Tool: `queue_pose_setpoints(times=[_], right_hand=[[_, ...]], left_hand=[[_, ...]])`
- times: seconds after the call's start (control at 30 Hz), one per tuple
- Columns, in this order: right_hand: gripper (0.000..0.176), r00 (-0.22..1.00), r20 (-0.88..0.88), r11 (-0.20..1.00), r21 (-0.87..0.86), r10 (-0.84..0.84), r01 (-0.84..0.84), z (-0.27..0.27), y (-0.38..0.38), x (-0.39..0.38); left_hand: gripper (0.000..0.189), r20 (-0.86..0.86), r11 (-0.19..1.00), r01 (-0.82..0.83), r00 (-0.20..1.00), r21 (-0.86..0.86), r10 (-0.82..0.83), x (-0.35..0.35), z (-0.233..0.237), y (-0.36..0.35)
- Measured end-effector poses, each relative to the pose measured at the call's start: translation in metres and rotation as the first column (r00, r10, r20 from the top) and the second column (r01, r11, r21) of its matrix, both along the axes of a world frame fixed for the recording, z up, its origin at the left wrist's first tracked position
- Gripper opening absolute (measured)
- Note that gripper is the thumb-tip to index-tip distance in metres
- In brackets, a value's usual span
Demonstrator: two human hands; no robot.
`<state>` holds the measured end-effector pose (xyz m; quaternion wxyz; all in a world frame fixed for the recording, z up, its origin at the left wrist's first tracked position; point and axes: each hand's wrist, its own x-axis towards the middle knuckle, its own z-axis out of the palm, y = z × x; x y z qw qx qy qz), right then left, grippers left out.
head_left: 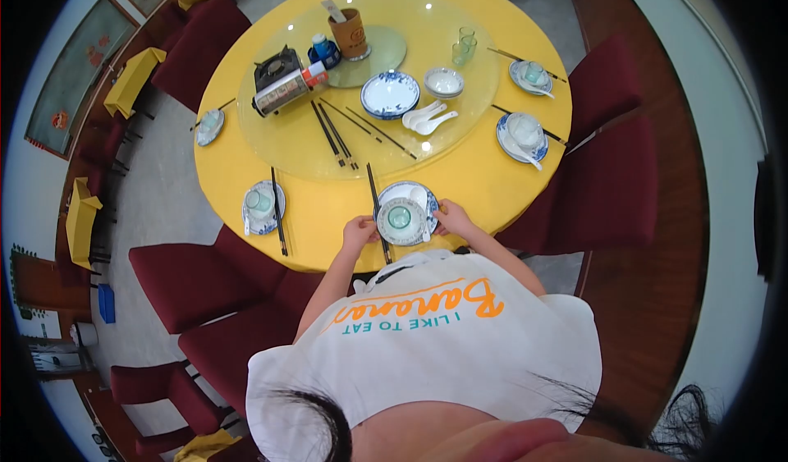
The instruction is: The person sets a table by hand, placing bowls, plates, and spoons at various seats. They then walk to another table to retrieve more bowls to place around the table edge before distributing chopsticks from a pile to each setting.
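Note:
At the near edge of the yellow table sits a blue-patterned plate [424, 193] with a bowl [386, 226], a green glass [400, 217] and a white spoon [419, 195] on it. My left hand [359, 231] is at the plate's left side, fingers bent close to its rim and beside the black chopsticks [373, 189]. On the plate's right side, my right hand [451, 217] has its fingers at the rim. Both hands seem to hold the plate by its edges, with the fingertips partly hidden.
The glass turntable [287, 146] carries a gas stove [279, 80], a chopstick holder [350, 35], stacked plates [390, 94], bowls [444, 83], spoons [430, 121], loose chopsticks [328, 134] and glasses [464, 47]. Other place settings [263, 208] line the yellow tablecloth [328, 249]. Dark red chairs [607, 183] surround the table.

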<state>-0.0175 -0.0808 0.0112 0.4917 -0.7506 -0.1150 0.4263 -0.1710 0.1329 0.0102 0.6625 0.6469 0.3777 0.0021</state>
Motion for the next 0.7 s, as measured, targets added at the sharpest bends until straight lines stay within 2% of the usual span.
queue_pose_setpoints(times=[0.2, 0.3, 0.5, 0.63, 0.7], right_hand=[[0.029, 0.996, 0.002, 0.993, 0.076, -0.091, 0.090, -0.018, -0.016, -0.005], [0.029, 0.982, -0.073, 0.981, 0.078, -0.172, 0.178, -0.017, -0.032, -0.013], [0.028, 0.960, -0.123, 0.939, 0.212, -0.250, 0.271, -0.027, -0.061, -0.029], [0.024, 0.943, -0.170, 0.909, 0.264, -0.286, 0.324, -0.030, -0.068, -0.036], [0.023, 0.953, -0.124, 0.907, 0.295, -0.277, 0.302, -0.033, -0.070, -0.038]], left_hand=[[0.029, -0.048, 1.000, 0.011, 0.999, -0.015, -0.012, 0.001, 0.007, -0.001], [0.028, -0.073, 1.000, 0.000, 0.997, -0.026, -0.002, 0.000, 0.007, -0.001], [0.028, -0.108, 0.991, -0.051, 0.993, -0.127, 0.037, 0.002, 0.001, -0.001], [0.024, -0.098, 0.999, -0.023, 0.995, -0.029, 0.020, 0.005, 0.000, 0.000], [0.022, -0.093, 0.999, -0.004, 0.996, 0.051, 0.009, 0.005, 0.001, -0.002]])
